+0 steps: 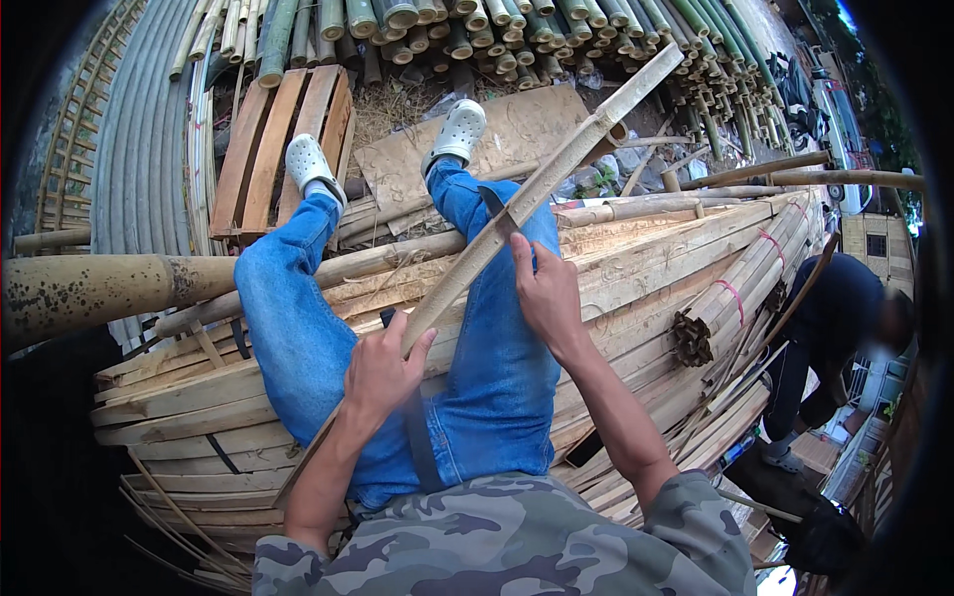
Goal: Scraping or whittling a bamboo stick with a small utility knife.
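Note:
A long split bamboo strip [566,154] slants across my lap, its far end pointing up and to the right. My left hand [386,370] is closed around the strip's lower part, the thumb lying along it. Farther up, my right hand [549,298] is closed at the strip's right edge, holding a knife. The knife's dark blade [491,202] crosses the strip just above my thumb; my fingers hide the handle. Beneath the strip are my legs in blue jeans [298,318].
I sit on stacked wooden slats [636,283]. A thick bamboo pole [99,288] juts in from the left. Beyond my feet stand a wooden crate [283,149] and piled bamboo poles [556,35]. A tied bundle of strips [720,308] lies at right, near another person [840,318] bending over.

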Available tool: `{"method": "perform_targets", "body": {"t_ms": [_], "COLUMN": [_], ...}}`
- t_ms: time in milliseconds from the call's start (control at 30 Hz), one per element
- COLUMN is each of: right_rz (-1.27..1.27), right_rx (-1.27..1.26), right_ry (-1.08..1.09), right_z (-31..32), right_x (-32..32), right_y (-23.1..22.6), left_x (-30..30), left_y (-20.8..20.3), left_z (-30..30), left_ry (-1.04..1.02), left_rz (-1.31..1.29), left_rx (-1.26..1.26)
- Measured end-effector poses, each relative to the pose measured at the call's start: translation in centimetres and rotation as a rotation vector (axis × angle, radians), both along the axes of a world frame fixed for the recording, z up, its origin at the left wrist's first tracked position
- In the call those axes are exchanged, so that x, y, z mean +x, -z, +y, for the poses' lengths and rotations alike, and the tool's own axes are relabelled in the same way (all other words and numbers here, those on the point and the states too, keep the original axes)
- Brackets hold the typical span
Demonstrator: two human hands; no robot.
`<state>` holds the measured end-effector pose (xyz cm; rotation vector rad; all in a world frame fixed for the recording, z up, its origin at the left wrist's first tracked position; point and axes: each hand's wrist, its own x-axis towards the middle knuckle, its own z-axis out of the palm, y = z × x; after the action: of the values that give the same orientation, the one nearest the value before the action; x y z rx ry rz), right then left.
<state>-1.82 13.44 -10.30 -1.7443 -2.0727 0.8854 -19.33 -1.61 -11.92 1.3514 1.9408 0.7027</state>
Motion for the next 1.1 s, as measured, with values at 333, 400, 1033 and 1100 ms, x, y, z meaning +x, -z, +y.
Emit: {"method": "perform_targets", "body": {"t_ms": [333, 400, 1033, 1100], "right_rz": [0.084, 0.049, 0.061, 0.091], "right_rx": [0.035, 0.003, -0.196, -0.177], "right_ry": [0.052, 0.016, 0.099, 0.083], "right_z": [-0.8, 0.6, 1.4, 1.8], "right_x": [-0.1, 0.7, 2.3, 2.9], "right_y": [0.9, -0.3, -2.8, -1.4], "left_x": [-0.1, 0.0, -0.2, 0.2], "left_y": [-0.3, 0.1, -1.1, -0.9], "left_z": [-0.4, -0.4, 1.1, 1.0], "left_ry": [0.021, 0.028, 0.077, 0.120], "left_rz": [0.003, 0.027, -0.210, -0.192], "left_rx": [0.005, 0.038, -0.117, -0.136]}}
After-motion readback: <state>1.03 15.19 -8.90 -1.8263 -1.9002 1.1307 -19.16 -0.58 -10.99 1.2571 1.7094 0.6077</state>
